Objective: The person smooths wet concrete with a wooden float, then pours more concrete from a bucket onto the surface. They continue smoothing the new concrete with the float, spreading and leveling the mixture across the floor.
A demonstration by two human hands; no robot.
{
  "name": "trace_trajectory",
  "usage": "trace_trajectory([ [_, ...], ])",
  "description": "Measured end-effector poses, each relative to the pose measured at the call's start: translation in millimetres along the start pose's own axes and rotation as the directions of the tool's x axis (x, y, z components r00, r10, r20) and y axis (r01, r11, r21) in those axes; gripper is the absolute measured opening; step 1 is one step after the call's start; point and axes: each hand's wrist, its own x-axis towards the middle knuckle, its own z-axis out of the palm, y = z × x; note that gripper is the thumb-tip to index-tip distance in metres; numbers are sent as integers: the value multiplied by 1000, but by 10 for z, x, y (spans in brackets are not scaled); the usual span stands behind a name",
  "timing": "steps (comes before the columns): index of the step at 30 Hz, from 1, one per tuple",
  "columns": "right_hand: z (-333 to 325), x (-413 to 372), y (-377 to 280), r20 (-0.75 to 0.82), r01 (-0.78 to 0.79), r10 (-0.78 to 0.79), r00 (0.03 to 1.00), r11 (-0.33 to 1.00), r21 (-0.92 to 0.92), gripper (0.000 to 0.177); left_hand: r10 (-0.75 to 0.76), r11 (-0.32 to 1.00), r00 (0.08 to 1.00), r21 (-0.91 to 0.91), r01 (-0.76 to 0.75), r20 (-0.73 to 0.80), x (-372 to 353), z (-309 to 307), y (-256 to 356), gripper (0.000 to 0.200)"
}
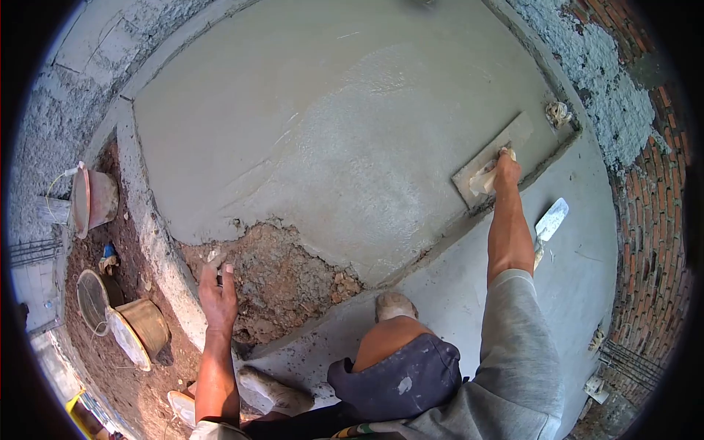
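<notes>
My right hand [507, 170] is closed around the handle of a flat rectangular plastering float [517, 132], which lies on the wet cement [352, 147] near its right edge. My left hand [218, 299] is held over the left edge of the bare rubble patch [275, 275], fingers stretched forward and apart from the thumb. A small pale lump [215, 255] shows just beyond those fingertips. Right of my right forearm, a trowel [551, 220] rests on the smooth grey ledge [587, 257], its handle partly hidden by the arm.
Several buckets [147, 328] stand on the soil at left, beyond a rough concrete curb [165, 253]. A crumpled pale lump [558, 114] sits in the far right corner. A brick wall [653, 220] rises at right. My knee [403, 367] and foot [275, 389] are below.
</notes>
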Motion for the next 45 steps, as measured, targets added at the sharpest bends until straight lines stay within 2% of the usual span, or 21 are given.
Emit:
trace_trajectory([
  [3, 236, 437, 176, 13, 45, -45, 999, 998, 36, 50, 46, 997, 998, 65, -48, 40, 83, 70, 167, 27],
  [6, 510, 344, -56, 181, 105, -99, 979, 994, -23, 49, 32, 998, 999, 61, -34, 31, 218, 119, 199, 27],
  [9, 886, -198, -404, 344, 226, -155, 926, 958, -176, 49, -4, 1000, 1000, 8, 4, 22, 369, 227, 247, 27],
  [11, 1128, -692, -495, 472, 403, -239, 849, 870, -284, 51, 0, 999, 1000, -41, 0, 15, 419, 310, 398, 26],
  [13, 1161, -1333, -583, 677, 543, -208, 706, 773, -329, 51, 25, 999, 999, -27, -25, 27, 399, 366, 551, 26],
  [14, 1251, -1505, -413, 740, 700, -291, 607, 637, -324, 51, 38, 999, 999, -16, -37, 30, 395, 381, 596, 26],
  [15, 1162, -1902, -480, 820, 800, -279, 500, 511, -314, 54, 48, 999, 998, -15, -47, 49, 377, 389, 606, 29],
  [18, 1230, -2655, -304, 971, 927, -153, 185, 355, -120, 56, -15, 995, 999, -95, 20, 50, 357, 477, 610, 29],
  [19, 1324, -2788, -169, 963, 955, -246, 113, 293, -38, 52, 35, 998, 999, -59, -34, 4, 351, 566, 488, 30],
  [20, 1430, -2875, -71, 943, 974, -331, 36, 221, 41, 48, -1, 996, 1000, -94, 2, 13, 353, 601, 489, 30],
  [22, 1634, -2953, -168, 953, 969, -297, 64, 245, 12, 43, -74, 984, 996, -160, 80, 41, 376, 670, 529, 31],
  [23, 1710, -2907, -219, 958, 966, -276, 81, 259, -7, 41, -60, 985, 997, -162, 66, 42, 399, 722, 546, 31],
  [25, 1812, -2662, -337, 926, 950, -326, 192, 298, -92, 38, -34, 985, 998, -170, 41, 44, 445, 839, 596, 31],
  [26, 1840, -2523, -448, 905, 940, -349, 243, 314, -131, 37, -64, 980, 996, -182, 75, 68, 479, 874, 688, 30],
  [28, 1772, -2152, -698, 840, 879, -341, 421, 384, -285, 34, -122, 969, 984, -196, 147, 133, 530, 913, 890, 28],
  [32, 1772, -1330, -919, 670, 774, -399, 626, 426, -469, 37, -40, 971, 990, -228, 71, 138, 614, 1105, 1034, 28],
  [34, 1693, -1020, -1047, 616, 730, -401, 678, 467, -500, 39, -14, 976, 988, -214, 47, 153, 655, 1176, 1074, 28],
  [38, 1468, -414, -1161, 489, 626, -393, 779, 539, -564, 46, -105, 947, 969, -276, 167, 224, 685, 1299, 1106, 29],
  [41, 1256, 92, -1067, 370, 545, -401, 838, 596, -590, 52, -134, 938, 960, -280, 202, 245, 723, 1334, 1150, 30],
  [45, 798, 585, -977, 238, 404, -337, 911, 619, -674, 56, -149, 940, 955, -262, 217, 255, 739, 1393, 1219, 30],
])
